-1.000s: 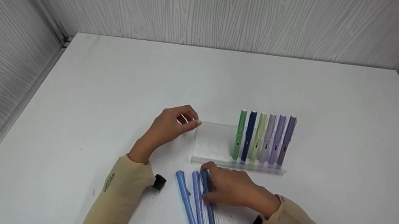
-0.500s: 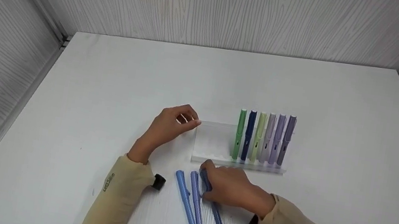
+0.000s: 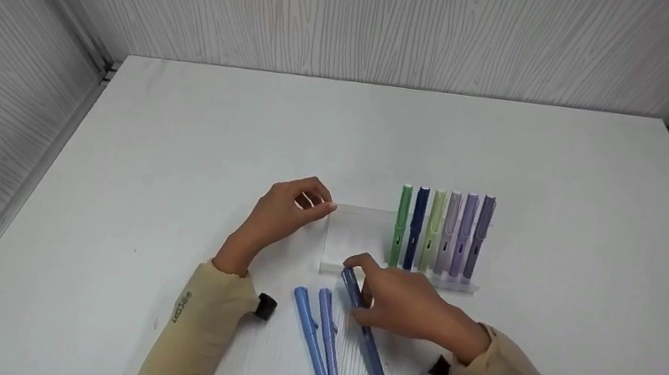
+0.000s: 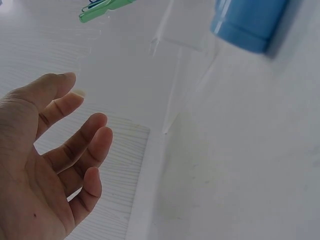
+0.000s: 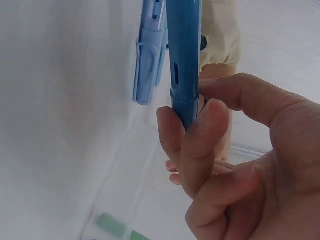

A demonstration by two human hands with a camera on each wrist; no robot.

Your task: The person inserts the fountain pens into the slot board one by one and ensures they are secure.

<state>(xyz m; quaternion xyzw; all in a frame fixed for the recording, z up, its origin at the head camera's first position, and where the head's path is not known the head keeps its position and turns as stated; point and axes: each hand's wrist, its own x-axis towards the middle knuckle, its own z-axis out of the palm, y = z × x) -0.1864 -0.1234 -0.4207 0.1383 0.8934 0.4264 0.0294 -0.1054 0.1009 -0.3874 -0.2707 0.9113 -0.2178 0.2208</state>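
My right hand point(image 3: 407, 303) pinches a dark blue pen point(image 3: 372, 351) between thumb and fingers, just in front of a clear pen stand point(image 3: 357, 235). In the right wrist view the pen point(image 5: 185, 55) points up out of the fingertips, its lower end hidden by them. My left hand point(image 3: 287, 210) holds the stand's upper left corner between thumb and forefinger. Several capped pens stand upright in the stand's right part: a green pen point(image 3: 400, 225), a navy pen, a pale yellow-green one and several purple shades. A light blue pen point(image 3: 310, 338) and a periwinkle pen point(image 3: 329, 348) lie side by side on the table.
The white table point(image 3: 197, 119) reaches back to a grey wood-grain panel point(image 3: 361, 17). Similar panels rise at the left and right. Black straps show at both sleeve cuffs.
My right hand has lifted the dark blue pen and shifted it right, away from the other two loose pens. My left hand has stayed at the stand's corner.
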